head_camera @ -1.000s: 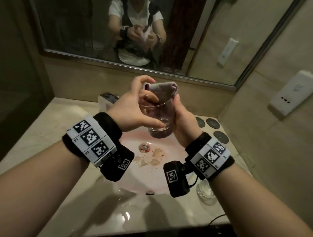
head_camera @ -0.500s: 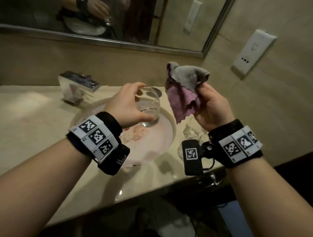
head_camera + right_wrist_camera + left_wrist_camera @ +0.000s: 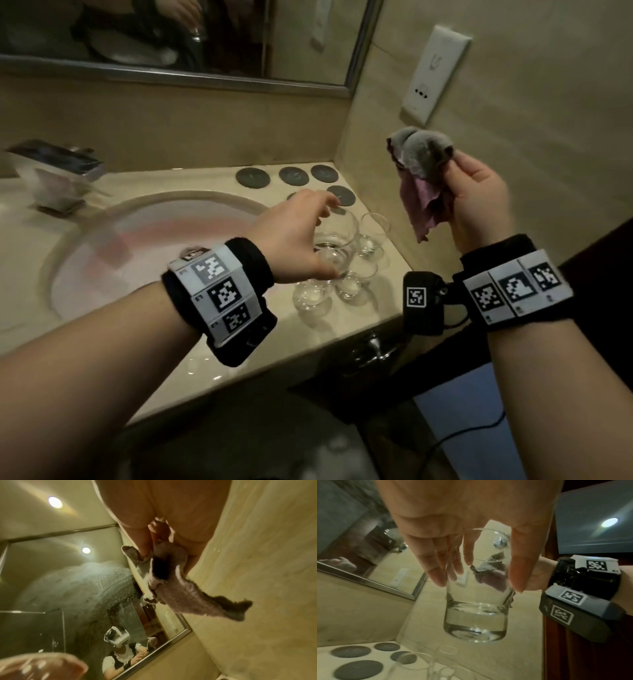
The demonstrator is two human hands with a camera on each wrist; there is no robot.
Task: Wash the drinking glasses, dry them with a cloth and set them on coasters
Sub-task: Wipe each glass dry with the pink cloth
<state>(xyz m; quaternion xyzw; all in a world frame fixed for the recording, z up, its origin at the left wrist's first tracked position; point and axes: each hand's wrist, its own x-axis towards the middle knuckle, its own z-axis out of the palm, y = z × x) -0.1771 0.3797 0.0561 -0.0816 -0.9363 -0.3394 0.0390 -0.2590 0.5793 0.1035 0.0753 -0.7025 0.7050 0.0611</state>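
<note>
My left hand (image 3: 301, 236) grips a clear drinking glass (image 3: 334, 245) from above, fingers and thumb around its rim, holding it upright in the air over the counter's right corner; the left wrist view shows the glass (image 3: 477, 601) with its thick base. Beneath it stand several other glasses (image 3: 352, 281) on the counter. Behind them lie several dark round coasters (image 3: 291, 175), all bare. My right hand (image 3: 472, 202) is raised at the right and holds a bunched grey and pink cloth (image 3: 419, 171), which hangs from my fingers in the right wrist view (image 3: 171, 585).
A round pinkish sink (image 3: 137, 246) fills the left of the beige counter (image 3: 239, 349), with a chrome tap (image 3: 54, 168) behind it. A mirror (image 3: 171, 37) runs along the back wall, and a white wall plate (image 3: 435, 75) sits on the right wall. The counter edge drops off in front.
The cloth came out of the glass and my right hand lifted it away to the right. My left hand carried the glass from over the sink to above the glasses on the right counter.
</note>
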